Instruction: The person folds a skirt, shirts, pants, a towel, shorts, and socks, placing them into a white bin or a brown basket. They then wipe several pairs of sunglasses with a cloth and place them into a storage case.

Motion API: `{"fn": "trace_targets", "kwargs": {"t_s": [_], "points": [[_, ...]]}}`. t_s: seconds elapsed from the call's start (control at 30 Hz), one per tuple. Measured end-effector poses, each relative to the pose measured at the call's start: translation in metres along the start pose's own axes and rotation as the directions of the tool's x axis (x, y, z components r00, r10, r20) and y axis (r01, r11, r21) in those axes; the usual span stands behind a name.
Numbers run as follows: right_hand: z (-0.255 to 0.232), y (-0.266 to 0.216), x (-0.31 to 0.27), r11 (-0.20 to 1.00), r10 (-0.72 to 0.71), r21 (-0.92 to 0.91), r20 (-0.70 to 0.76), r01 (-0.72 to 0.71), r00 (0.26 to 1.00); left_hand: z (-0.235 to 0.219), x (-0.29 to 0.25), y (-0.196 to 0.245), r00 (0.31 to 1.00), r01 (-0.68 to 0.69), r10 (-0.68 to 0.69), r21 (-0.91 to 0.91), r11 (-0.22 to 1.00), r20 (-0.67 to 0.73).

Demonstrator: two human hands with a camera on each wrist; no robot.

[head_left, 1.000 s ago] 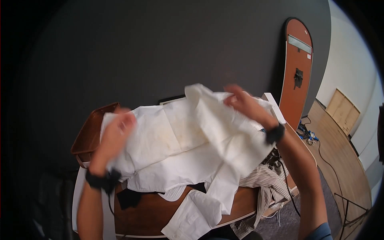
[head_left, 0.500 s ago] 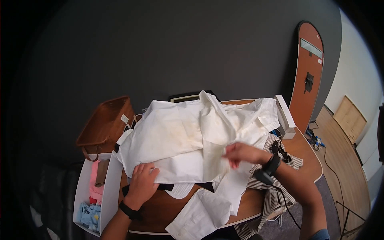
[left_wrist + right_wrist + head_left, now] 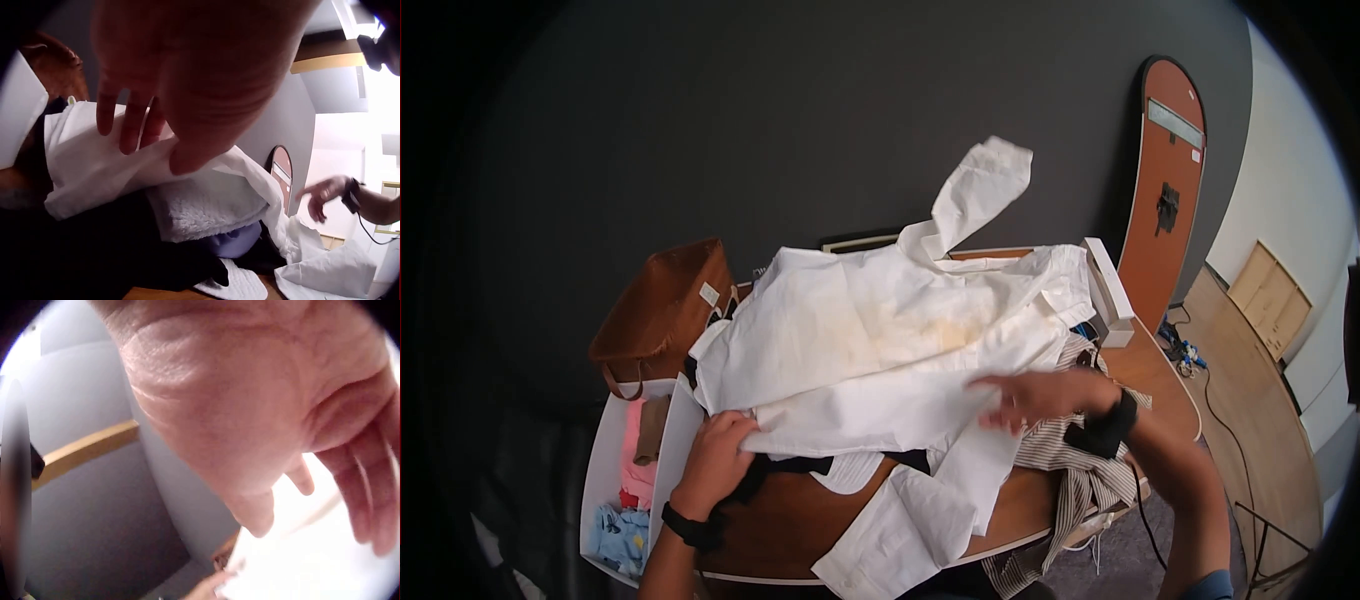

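A white shirt point(image 3: 850, 320) with faint yellowish stains lies spread over a heap of clothes on the table. One sleeve point(image 3: 985, 185) stands up in the air at the back; the other point(image 3: 900, 535) lies toward the front edge. My left hand point(image 3: 718, 460) pinches the shirt's near left edge, thumb beneath and fingers on top in the left wrist view. Over the shirt's right part, my right hand point(image 3: 1045, 395) hovers with fingers spread, holding nothing. Under the lifted edge show a fluffy pale cloth point(image 3: 206, 209) and dark fabric point(image 3: 112, 256).
A white box point(image 3: 670, 470) of folded clothes stands at the left, below a brown basket point(image 3: 665, 300). Striped cloth point(image 3: 1070, 470) hangs over the table's right front edge. A narrow white box point(image 3: 1110, 290) stands at the back right, and a red-brown board point(image 3: 1165, 180) leans on the wall.
Both hands came down from above the shirt. The folded sleeve has swung from the shirt's middle up toward the back. My left hand has taken hold of the near left edge.
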State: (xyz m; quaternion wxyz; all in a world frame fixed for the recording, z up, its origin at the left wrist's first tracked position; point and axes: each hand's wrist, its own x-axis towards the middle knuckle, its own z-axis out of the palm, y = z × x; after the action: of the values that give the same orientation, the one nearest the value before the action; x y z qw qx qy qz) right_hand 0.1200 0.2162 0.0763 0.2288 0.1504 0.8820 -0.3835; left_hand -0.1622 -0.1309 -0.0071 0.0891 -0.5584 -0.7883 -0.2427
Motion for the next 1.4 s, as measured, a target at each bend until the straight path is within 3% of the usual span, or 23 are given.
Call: {"fn": "trace_targets", "kwargs": {"t_s": [0.03,0.07,0.2,0.33,0.4,0.43,0.47,0.5,0.53,0.6,0.63,0.67,0.7,0.73,0.77,0.83,0.97,1.0,1.1,1.2,1.27,1.3,1.4], "points": [[0.024,0.001,-0.003,0.989,0.136,-0.055,-0.031,-0.137,0.99,0.001,-0.001,-0.007,1.0,0.018,-0.018,-0.013,1.0,0.022],[0.048,0.032,0.005,0.962,0.021,-0.266,-0.167,-0.065,0.986,-0.001,0.003,-0.009,1.0,0.016,-0.016,-0.037,0.999,-0.02],[0.067,0.047,0.011,0.993,0.087,-0.049,-0.279,-0.105,0.956,-0.021,0.021,-0.002,0.962,-0.032,-0.017,-0.174,0.984,-0.273],[0.057,0.057,-0.015,0.796,-0.036,0.473,-0.583,0.376,0.811,-0.056,0.027,0.025,0.881,-0.037,-0.074,-0.226,0.973,-0.467],[0.048,0.077,-0.041,0.487,-0.122,0.44,-0.821,0.755,0.557,-0.075,0.016,0.033,0.862,-0.086,-0.02,-0.185,0.979,-0.506],[0.045,0.051,-0.08,0.472,-0.051,0.467,-0.832,0.748,0.552,-0.085,0.012,0.038,0.838,-0.145,0.046,-0.139,0.98,-0.544],[0.045,0.072,-0.097,0.49,0.006,0.336,-0.924,0.804,0.383,-0.093,0.005,0.044,0.838,-0.162,0.055,-0.15,0.975,-0.542],[0.047,0.082,-0.135,0.395,-0.018,0.447,-0.87,0.803,0.493,-0.1,-0.008,0.041,0.86,-0.174,0.08,-0.141,0.975,-0.505],[0.052,0.102,-0.148,0.441,0.065,0.269,-0.961,0.856,0.269,-0.108,-0.021,0.042,0.907,-0.157,0.085,-0.144,0.977,-0.412],[0.069,0.091,-0.17,0.458,0.187,0.132,-0.981,0.879,0.05,-0.124,-0.039,0.053,0.995,-0.049,0.029,-0.213,0.976,-0.094],[0.08,0.141,-0.187,0.489,0.104,0.253,-0.967,0.834,0.232,-0.128,-0.044,0.057,0.99,0.056,-0.021,-0.258,0.965,0.137],[0.092,0.19,-0.204,0.552,0.013,0.351,-0.911,0.756,0.413,-0.125,-0.044,0.056,0.898,0.194,-0.02,-0.354,0.915,0.44],[0.104,0.239,-0.221,0.632,-0.075,0.403,-0.819,0.662,0.569,-0.123,-0.044,0.053,0.718,0.348,0.03,-0.396,0.85,0.695],[0.102,0.192,-0.222,0.664,-0.129,0.49,-0.669,0.565,0.732,-0.114,-0.046,0.045,0.535,0.384,0.055,-0.3,0.873,0.843],[0.096,0.171,-0.227,0.779,0.034,0.606,-0.293,0.158,0.956,-0.107,-0.042,0.043,0.535,0.38,0.06,-0.303,0.874,0.843],[0.099,0.157,-0.198,0.804,0.179,0.566,0.059,-0.181,0.982,-0.095,-0.034,0.041,0.503,0.467,0.011,-0.282,0.838,0.864],[0.094,0.144,-0.166,0.871,0.374,0.366,-0.061,-0.328,0.925,-0.057,-0.019,0.013,0.802,0.511,-0.344,-0.261,0.819,0.489],[0.096,0.145,-0.16,0.89,0.376,0.328,-0.139,-0.315,0.916,-0.056,-0.02,0.014,0.803,0.507,-0.339,-0.261,0.822,0.491],[0.11,0.14,-0.154,0.874,0.444,0.308,-0.192,-0.375,0.875,-0.05,-0.031,0.036,0.767,0.506,-0.311,-0.231,0.831,0.562],[0.135,0.142,-0.158,0.898,0.438,0.173,-0.261,-0.405,0.86,-0.031,-0.06,0.059,0.79,0.353,-0.088,-0.334,0.874,0.607],[0.156,0.143,-0.161,0.872,0.45,0.334,-0.256,-0.359,0.855,-0.019,-0.075,0.076,0.726,0.303,-0.02,-0.293,0.907,0.688],[0.168,0.146,-0.161,0.876,0.44,0.329,-0.24,-0.354,0.865,-0.011,-0.082,0.083,0.779,0.117,0.1,-0.301,0.946,0.618],[0.196,0.161,-0.159,0.811,0.31,0.565,-0.196,-0.151,0.93,0.013,-0.103,0.081,0.794,-0.008,0.178,-0.283,0.959,0.581]]}}
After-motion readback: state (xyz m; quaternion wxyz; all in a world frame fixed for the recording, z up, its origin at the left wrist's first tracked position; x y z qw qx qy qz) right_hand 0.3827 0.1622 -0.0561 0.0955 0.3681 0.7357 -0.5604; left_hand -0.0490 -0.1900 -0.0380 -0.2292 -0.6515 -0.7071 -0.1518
